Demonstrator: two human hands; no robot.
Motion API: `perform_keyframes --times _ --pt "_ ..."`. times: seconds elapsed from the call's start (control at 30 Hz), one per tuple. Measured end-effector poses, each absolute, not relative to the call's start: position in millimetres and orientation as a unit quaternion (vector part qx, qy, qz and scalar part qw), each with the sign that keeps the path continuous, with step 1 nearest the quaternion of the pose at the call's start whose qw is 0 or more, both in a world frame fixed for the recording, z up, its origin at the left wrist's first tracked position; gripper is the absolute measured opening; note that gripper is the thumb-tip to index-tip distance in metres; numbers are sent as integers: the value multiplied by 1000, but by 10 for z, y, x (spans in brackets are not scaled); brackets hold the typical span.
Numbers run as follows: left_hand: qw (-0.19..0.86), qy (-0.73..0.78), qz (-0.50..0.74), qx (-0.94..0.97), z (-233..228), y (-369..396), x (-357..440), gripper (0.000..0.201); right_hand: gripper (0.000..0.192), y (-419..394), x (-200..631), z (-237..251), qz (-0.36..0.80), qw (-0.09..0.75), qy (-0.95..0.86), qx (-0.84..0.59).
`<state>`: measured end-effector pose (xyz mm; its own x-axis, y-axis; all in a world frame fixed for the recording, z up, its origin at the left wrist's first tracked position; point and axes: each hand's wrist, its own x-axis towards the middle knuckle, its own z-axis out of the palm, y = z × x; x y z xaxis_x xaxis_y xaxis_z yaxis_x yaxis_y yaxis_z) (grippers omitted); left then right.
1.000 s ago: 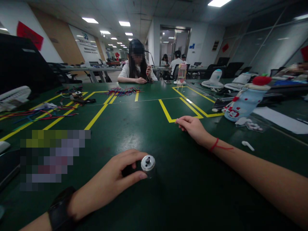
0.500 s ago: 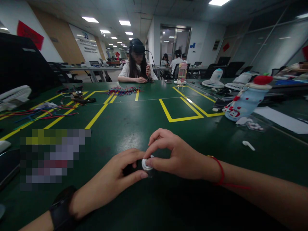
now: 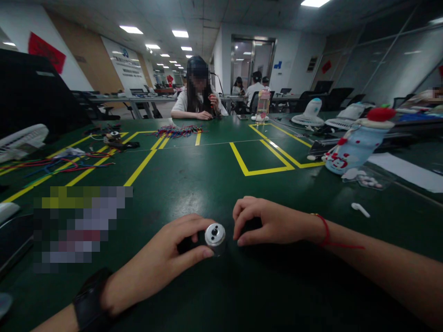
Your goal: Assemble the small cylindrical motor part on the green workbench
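A small silver motor is gripped by the left hand on the green table, low in the middle of the view. It is pinched between thumb and fingers, and its round end face with a central hole is turned up and toward the camera; its long axis seems to run from that face back into the palm, toward 8 o'clock. The right hand is rested on the table just beside the motor, at 3 o'clock from it, with the fingers curled under and closed; whether anything small is held inside cannot be told. The motor is touched only by the left hand, and a narrow gap is left between its face and the right fingertips.

A blue bottle with a red cap is seen lying at 2 o'clock, its contents hidden, and a clear pouch holding small white parts is placed just beside it. Coloured wires are heaped at 12 o'clock, before a seated person.
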<state>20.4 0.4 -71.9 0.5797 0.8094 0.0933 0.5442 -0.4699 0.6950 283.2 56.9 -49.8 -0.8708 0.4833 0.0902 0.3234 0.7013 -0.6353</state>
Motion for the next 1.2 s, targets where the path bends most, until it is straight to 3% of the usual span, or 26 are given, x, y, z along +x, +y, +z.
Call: perform_keyframes --times 0.27,0.43,0.57,0.7,0.83,1.03,1.2 --pt "314 402 217 832 -819 93 183 31 15 672 2803 -611 326 111 -916 -208" --pt "311 402 215 834 -819 44 136 33 23 786 2875 -642 440 229 -813 -305" --pt "315 401 215 833 -798 24 151 30 24 998 3021 -775 376 328 -745 -443" --pt "315 398 219 833 -777 10 176 32 29 1121 3123 -879 327 352 -738 -474" --pt "310 400 219 834 -763 -9 165 30 27 1047 3114 -814 328 303 -775 -447" --pt "315 403 214 832 -756 -3 186 30 35 791 3005 -603 293 118 -915 -250" --pt "310 408 210 833 -766 12 248 33 18 673 2925 -624 263 110 -933 -220"
